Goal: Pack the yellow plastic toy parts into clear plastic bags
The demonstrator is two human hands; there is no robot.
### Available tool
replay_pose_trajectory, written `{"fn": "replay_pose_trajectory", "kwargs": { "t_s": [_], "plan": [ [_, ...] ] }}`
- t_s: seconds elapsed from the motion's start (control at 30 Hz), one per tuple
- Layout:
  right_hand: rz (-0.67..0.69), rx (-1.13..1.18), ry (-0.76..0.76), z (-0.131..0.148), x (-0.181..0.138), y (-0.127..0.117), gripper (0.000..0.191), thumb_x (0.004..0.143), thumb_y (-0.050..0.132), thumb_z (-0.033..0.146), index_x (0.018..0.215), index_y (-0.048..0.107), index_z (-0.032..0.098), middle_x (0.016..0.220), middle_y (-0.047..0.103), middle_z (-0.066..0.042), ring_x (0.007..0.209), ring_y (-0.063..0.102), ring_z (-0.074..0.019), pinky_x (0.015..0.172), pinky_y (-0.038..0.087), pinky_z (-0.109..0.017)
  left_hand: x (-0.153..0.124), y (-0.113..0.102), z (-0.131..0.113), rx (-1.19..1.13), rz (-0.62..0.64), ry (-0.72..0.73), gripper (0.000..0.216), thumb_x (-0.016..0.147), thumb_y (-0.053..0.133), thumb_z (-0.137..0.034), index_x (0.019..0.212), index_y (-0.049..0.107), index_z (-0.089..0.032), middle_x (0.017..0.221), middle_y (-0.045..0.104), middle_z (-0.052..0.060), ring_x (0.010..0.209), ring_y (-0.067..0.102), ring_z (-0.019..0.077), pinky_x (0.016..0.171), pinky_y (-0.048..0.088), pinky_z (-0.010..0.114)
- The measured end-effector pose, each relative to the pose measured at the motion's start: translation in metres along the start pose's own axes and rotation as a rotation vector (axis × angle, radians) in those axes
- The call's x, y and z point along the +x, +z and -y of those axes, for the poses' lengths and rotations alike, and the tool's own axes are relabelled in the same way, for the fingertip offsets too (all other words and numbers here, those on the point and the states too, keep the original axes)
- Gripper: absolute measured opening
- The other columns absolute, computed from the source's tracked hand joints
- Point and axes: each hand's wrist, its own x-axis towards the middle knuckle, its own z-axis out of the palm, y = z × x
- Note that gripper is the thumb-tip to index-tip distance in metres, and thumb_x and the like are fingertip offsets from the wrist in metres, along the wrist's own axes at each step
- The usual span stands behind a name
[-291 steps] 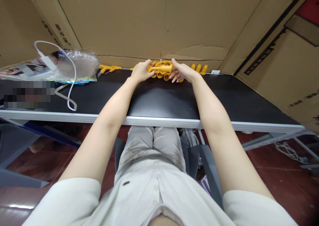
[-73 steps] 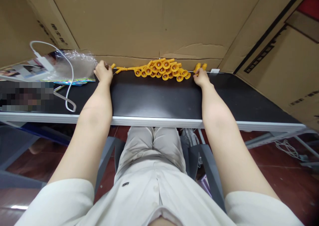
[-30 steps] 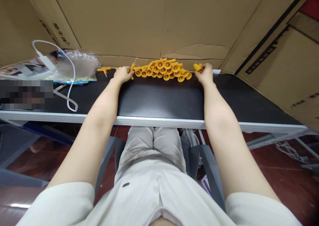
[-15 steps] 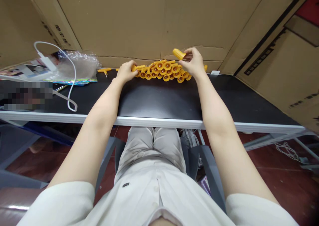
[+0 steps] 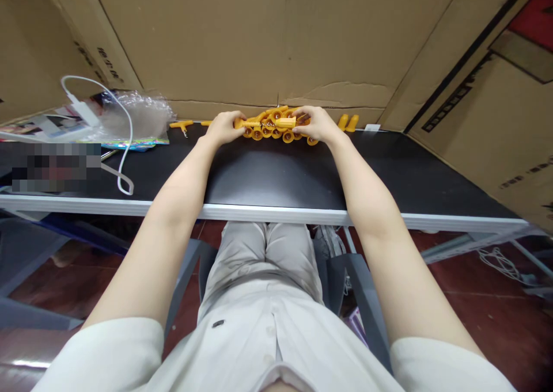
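Note:
In my left hand (image 5: 224, 128) is a yellow corkscrew (image 5: 248, 124), pinched near its handle, its metal spiral pointing right. My right hand (image 5: 317, 123) grips a hollow yellow corkscrew cap (image 5: 285, 122) lying sideways, in line with the spiral. The cap's left end is at or very near the spiral's tip; whether they touch I cannot tell. Just behind and below both hands is a pile of yellow corkscrew pieces (image 5: 258, 134) with round flared ends facing me. A loose yellow corkscrew (image 5: 185, 125) with a bare spiral rests left of my left hand.
Two yellow caps (image 5: 353, 122) stand right of my right hand, near a small white tag (image 5: 372, 128). A clear plastic bag (image 5: 140, 115) and a white cable (image 5: 129, 133) lie on the left of the black table (image 5: 276, 179). Cardboard (image 5: 242, 41) walls the back.
My right hand has come down and left with the cap, turning it level and bringing it up to the spiral. My left hand stays nearly in place, holding the corkscrew.

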Motion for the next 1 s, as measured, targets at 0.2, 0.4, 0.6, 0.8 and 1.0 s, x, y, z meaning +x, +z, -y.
{"fn": "replay_pose_trajectory", "kwargs": {
  "t_s": [0.2,0.4,0.6,0.8,1.0],
  "plan": [
    [0.006,0.038,0.04,-0.001,0.0,-0.001,0.04,0.064,0.096,0.014,0.1,0.081,0.023,0.094,0.073,-0.003,0.106,0.076,-0.0324,0.113,0.063,-0.059,0.001,0.001,0.004,-0.01,0.005,-0.008,0.043,0.085,0.066,-0.029,0.126,0.078,-0.022,0.12,0.078,0.01,0.119,0.067,0.0324,0.11,0.053,0.041],
    [0.058,0.129,0.032,-0.001,0.001,0.006,0.045,0.064,0.102,0.029,0.101,0.078,0.023,0.1,0.075,-0.005,0.103,0.077,-0.0319,0.105,0.067,-0.057,0.0,0.0,-0.012,-0.002,0.033,0.032,0.044,0.087,0.067,-0.027,0.129,0.078,-0.022,0.124,0.078,0.01,0.123,0.067,0.0337,0.111,0.052,0.042],
    [0.108,0.264,0.07,-0.003,0.003,0.015,0.051,0.082,0.091,0.069,0.099,0.069,0.027,0.082,0.072,-0.002,0.079,0.077,-0.0254,0.09,0.07,-0.054,0.001,0.005,-0.026,0.042,0.033,0.06,0.043,0.087,0.068,-0.029,0.128,0.08,-0.022,0.116,0.079,0.01,0.12,0.067,0.0365,0.108,0.052,0.045],
    [0.132,0.304,0.129,0.001,0.003,0.017,0.053,0.091,0.081,0.076,0.093,0.065,0.026,0.083,0.074,-0.004,0.086,0.079,-0.027,0.09,0.07,-0.051,0.004,0.006,-0.02,0.032,0.011,0.052,0.041,0.088,0.069,-0.031,0.127,0.08,-0.023,0.112,0.078,0.009,0.118,0.066,0.0363,0.108,0.051,0.045],
    [0.143,0.316,0.131,0.012,-0.004,0.009,0.043,0.088,0.096,0.05,0.106,0.071,0.02,0.089,0.076,-0.006,0.09,0.08,-0.0267,0.089,0.069,-0.043,-0.001,0.001,-0.029,0.07,0.03,0.027,0.043,0.09,0.065,-0.033,0.129,0.079,-0.022,0.114,0.078,0.011,0.117,0.067,0.0359,0.105,0.052,0.044]
  ]
}}
